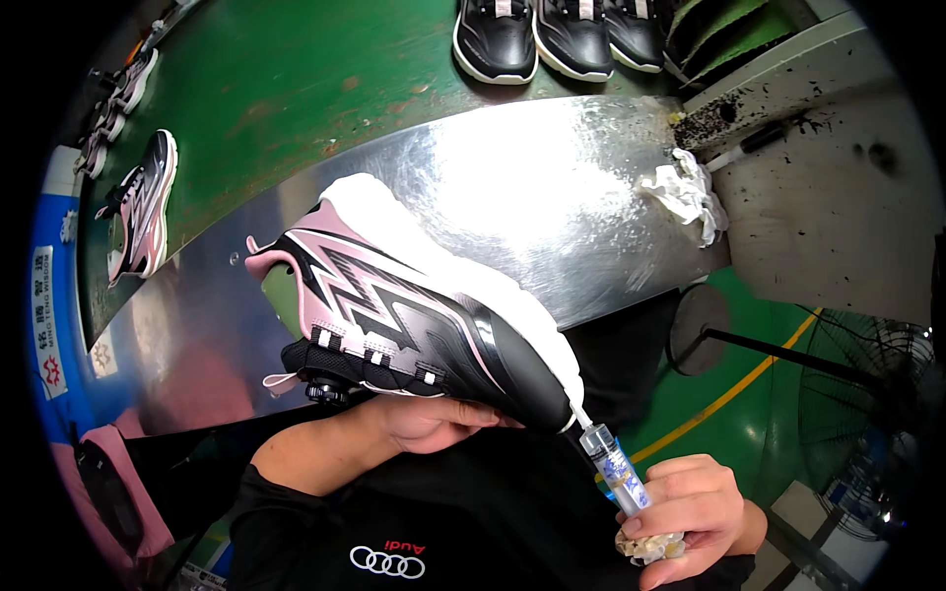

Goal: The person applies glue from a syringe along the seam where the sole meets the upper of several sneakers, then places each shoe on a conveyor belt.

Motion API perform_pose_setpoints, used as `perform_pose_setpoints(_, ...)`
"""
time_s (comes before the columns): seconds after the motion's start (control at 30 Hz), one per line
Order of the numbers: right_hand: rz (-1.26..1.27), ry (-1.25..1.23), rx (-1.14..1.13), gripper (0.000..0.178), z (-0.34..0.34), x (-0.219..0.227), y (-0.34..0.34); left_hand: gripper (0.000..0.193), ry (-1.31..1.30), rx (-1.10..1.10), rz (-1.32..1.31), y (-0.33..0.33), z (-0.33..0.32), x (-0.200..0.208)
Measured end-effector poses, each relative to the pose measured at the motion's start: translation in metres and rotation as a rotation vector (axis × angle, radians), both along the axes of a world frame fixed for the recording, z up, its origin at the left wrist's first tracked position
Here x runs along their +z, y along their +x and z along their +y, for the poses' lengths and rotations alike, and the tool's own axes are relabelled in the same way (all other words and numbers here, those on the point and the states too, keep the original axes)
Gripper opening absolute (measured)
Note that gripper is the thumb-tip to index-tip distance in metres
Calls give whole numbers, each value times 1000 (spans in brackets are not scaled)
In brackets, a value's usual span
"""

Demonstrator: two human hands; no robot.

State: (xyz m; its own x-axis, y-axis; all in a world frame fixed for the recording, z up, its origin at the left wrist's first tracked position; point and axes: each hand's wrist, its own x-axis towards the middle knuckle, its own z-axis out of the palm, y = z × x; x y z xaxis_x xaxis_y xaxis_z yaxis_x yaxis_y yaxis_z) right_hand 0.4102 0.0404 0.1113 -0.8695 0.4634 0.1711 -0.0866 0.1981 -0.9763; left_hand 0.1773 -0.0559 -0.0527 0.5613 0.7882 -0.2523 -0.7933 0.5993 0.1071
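A pink and black sneaker (404,315) with a thick white sole lies tilted on its side in front of me, toe toward the lower right. My left hand (443,422) grips it from below, most of its fingers hidden behind the upper. A clear syringe (617,469) with a blue-printed barrel is held in my right hand (690,512), fingers wrapped round its lower end. Its narrow tip touches or nearly touches the sole edge at the toe. A crumpled pale lump (650,547) sits at the syringe's lower end, against my palm.
A shiny metal sheet (473,148) covers the near part of the green table (296,79). Several black shoes (496,39) stand at the back; another pink-black sneaker (148,207) stands left. Crumpled white tissue (687,197) and a marker (749,145) lie right. A fan (867,394) stands beyond.
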Motion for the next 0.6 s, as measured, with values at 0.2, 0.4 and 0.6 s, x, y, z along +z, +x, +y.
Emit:
perform_pose_setpoints(0.2,-62,123,-67,40,-6,-8,15,32,27,61,-44,7,23,10)
perform_pose_setpoints(0.4,-95,354,-86,44,-7,-16,17,33,6,118,-87,16,33,8)
perform_pose_setpoints(0.6,-176,509,-126,32,-13,-16,8,32,-28,157,-69,21,44,14)
